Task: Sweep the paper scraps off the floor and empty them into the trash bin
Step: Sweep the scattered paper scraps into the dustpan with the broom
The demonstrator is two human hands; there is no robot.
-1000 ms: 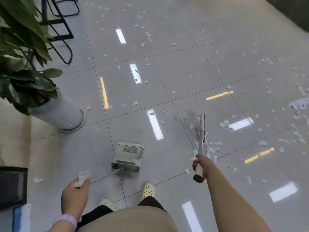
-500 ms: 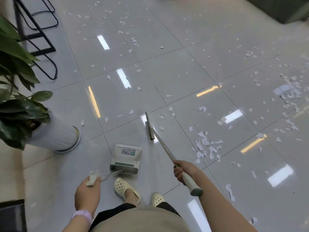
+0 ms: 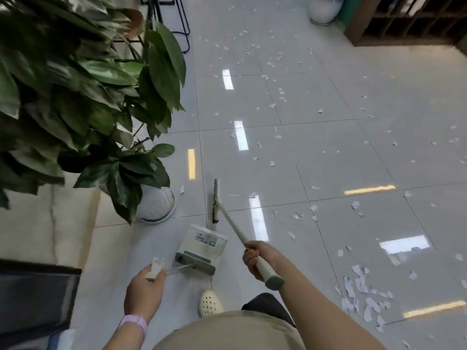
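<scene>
My right hand grips the pale handle of a broom. The broom's brush head stands on the floor just beyond the dustpan. My left hand holds the thin handle of a white and green dustpan, which rests on the tiles in front of my feet. White paper scraps lie in a loose pile at the lower right. More scraps are scattered over the far tiles. No trash bin can be made out.
A large leafy plant in a white pot stands close on the left. Black metal chair legs are behind it. A brown shelf unit and a white pot are at the top right. A dark object sits at the lower left.
The broom head has moved left, from the scrap pile to a spot beside the plant pot, above the dustpan. The view has turned left, so the pile lies at the lower right.
</scene>
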